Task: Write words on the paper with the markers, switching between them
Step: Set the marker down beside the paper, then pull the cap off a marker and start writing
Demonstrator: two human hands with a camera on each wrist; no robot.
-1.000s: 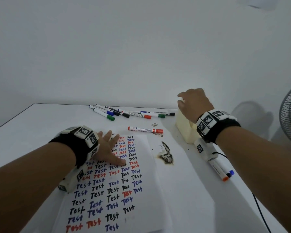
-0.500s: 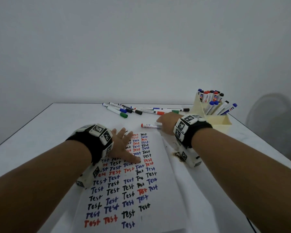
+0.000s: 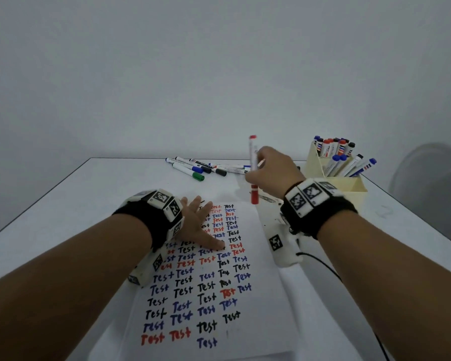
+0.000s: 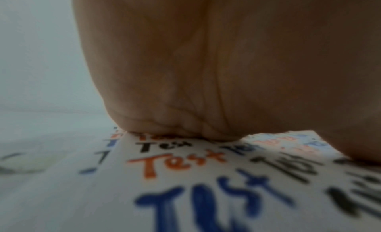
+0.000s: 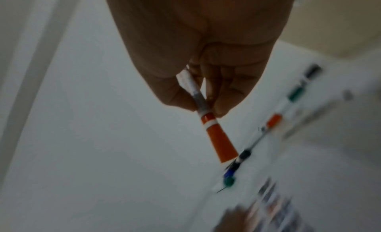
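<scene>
A white paper (image 3: pixel 261 303) covered in rows of "Test" in black, blue and red lies in front of me. My left hand (image 3: pixel 198 225) lies flat on its upper left part, fingers spread; the left wrist view shows the palm (image 4: pixel 206 72) pressing the paper (image 4: pixel 185 178). My right hand (image 3: pixel 271 170) pinches a red marker (image 3: pixel 253 168) and holds it upright above the paper's far edge, its red cap pointing down. In the right wrist view my fingers (image 5: pixel 222 92) pinch the marker's (image 5: pixel 220 142) barrel just above the capped end.
Several loose markers (image 3: pixel 201 169) with green, blue, black and red caps lie at the table's far side. A cream holder (image 3: pixel 349 183) full of markers stands at the far right. A cable (image 3: pixel 323 267) runs from my right wrist toward the near right.
My right hand went from the holder to the red marker lying beyond the paper, picked it up and lifted it upright. The left hand stayed on the paper.
</scene>
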